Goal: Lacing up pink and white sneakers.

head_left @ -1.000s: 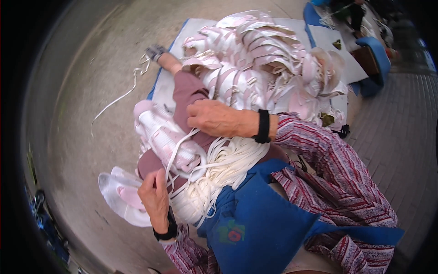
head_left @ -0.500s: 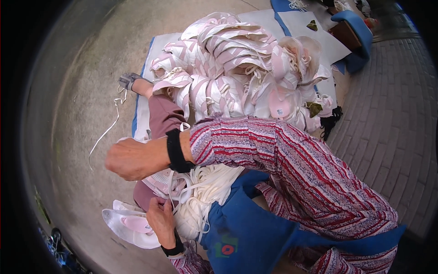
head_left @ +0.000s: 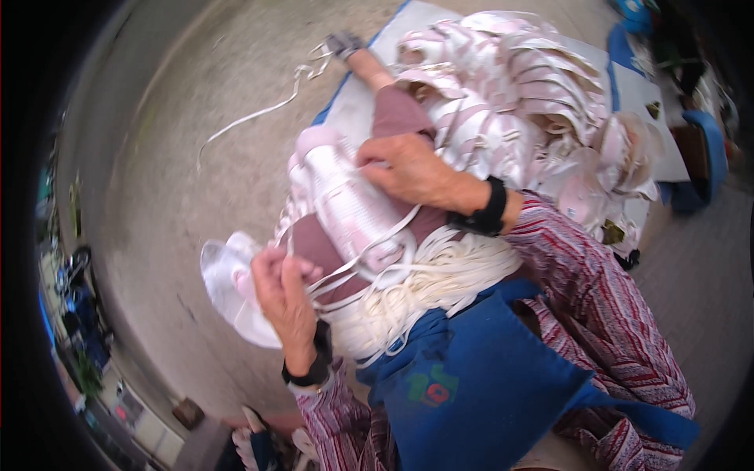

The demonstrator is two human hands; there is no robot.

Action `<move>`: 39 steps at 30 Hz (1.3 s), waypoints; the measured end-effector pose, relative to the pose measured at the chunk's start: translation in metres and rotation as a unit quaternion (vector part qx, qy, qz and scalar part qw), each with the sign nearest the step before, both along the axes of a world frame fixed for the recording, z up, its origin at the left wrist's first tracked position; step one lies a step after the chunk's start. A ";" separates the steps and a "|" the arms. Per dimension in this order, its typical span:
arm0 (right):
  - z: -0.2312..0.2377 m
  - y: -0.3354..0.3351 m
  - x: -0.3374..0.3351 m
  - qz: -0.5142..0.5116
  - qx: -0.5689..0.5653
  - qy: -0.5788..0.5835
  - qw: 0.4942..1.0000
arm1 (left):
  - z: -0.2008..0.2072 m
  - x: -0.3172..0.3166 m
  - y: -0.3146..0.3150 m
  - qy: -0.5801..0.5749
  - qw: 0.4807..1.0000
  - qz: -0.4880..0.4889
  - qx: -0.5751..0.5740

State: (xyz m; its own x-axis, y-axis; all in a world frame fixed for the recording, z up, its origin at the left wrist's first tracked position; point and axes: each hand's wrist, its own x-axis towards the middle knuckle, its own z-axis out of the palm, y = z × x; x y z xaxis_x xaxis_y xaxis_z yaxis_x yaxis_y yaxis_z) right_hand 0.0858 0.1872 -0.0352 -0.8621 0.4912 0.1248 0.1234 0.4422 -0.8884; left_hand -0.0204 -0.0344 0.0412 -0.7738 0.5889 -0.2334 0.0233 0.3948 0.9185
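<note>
Across my lap lies a white and pale pink shoe upper (head_left: pixel 349 196), its toe pointing away from me. My right hand (head_left: pixel 408 169) is closed above its far right side, with a white shoelace coming down below it. To the near left of the upper, my left hand (head_left: pixel 287 298) has its fingers curled around a white shoelace (head_left: pixel 338 271) that runs across to the upper's opening. A thick bundle of cream-white laces (head_left: pixel 440 271) rests on my lap. Motion blurs the fingertips of both hands.
Many white and pink shoe uppers (head_left: pixel 518 86) are heaped on a pale sheet at the far right. Another white upper (head_left: pixel 236 286) lies left of my left hand. A loose lace (head_left: pixel 251 122) trails over the concrete floor (head_left: pixel 181 180). My blue apron (head_left: pixel 487 392) covers my lap.
My right hand has moved from far out on the left to above the upper, uncovering it. The view has turned, so the heap shows farther right. My left hand has lifted slightly.
</note>
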 end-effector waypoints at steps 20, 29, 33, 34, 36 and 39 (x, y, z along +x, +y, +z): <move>0.032 -0.018 -0.015 0.067 0.140 -0.059 0.986 | -0.055 -0.023 0.049 0.003 0.994 -0.088 -0.067; 0.026 -0.018 -0.017 0.042 0.097 -0.036 0.994 | -0.052 -0.022 0.055 0.179 0.973 -0.126 -0.066; 0.026 -0.014 -0.015 0.031 -0.011 -0.101 0.994 | -0.044 -0.021 0.059 0.164 0.976 -0.129 -0.067; 0.025 -0.014 -0.015 0.031 -0.012 -0.102 0.994 | -0.045 -0.021 0.059 0.162 0.976 -0.129 -0.067; 0.025 -0.015 -0.015 0.022 0.025 -0.057 0.998 | -0.048 -0.023 0.061 0.216 0.964 -0.149 -0.036; 0.024 -0.018 -0.015 0.013 0.019 -0.057 0.998 | -0.050 -0.025 0.061 0.252 0.951 -0.173 -0.033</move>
